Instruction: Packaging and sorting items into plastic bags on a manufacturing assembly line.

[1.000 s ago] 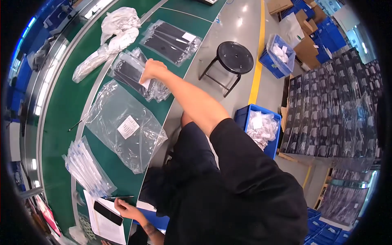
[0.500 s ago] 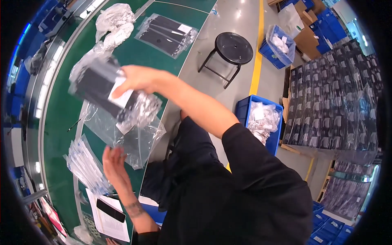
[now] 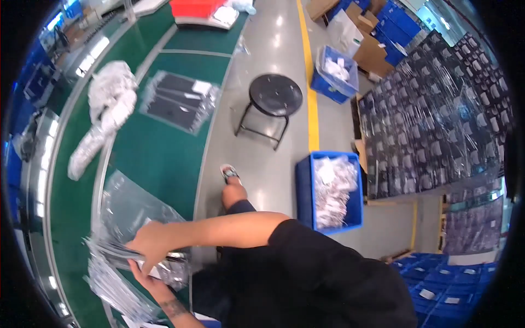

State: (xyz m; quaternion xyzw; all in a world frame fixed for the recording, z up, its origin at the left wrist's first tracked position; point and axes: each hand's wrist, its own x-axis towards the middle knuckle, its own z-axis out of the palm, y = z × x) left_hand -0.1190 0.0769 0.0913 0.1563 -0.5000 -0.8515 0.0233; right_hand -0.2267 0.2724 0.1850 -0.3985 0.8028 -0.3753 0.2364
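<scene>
Item, nearest: my left hand, low at the tabletop's near edge, fingers against the underside of a bundle of clear bags with dark, silvery contents; whether they close on it I cannot tell. Item: my right hand, reaching across from above, fingers gripping that same bundle, which stands over the lower part of a flat clear bag. Two hands, presumably, because slick, loose layers would slide apart under one. Item: pack of slender white pieces in clear plastic, beside the left hand, likely set there to be within reach. Item: flat packs of dark strips, farther along, laid flat, probably to stay straight. Item: crumpled whitish plastic, across from them. Surface: green tabletop, pale-edged. Room: shiny grey floor; blue bin of bagged pieces; round black stool; yellow floor line; tall film-wrapped stack; lined blue bin; red tray at the far end.
</scene>
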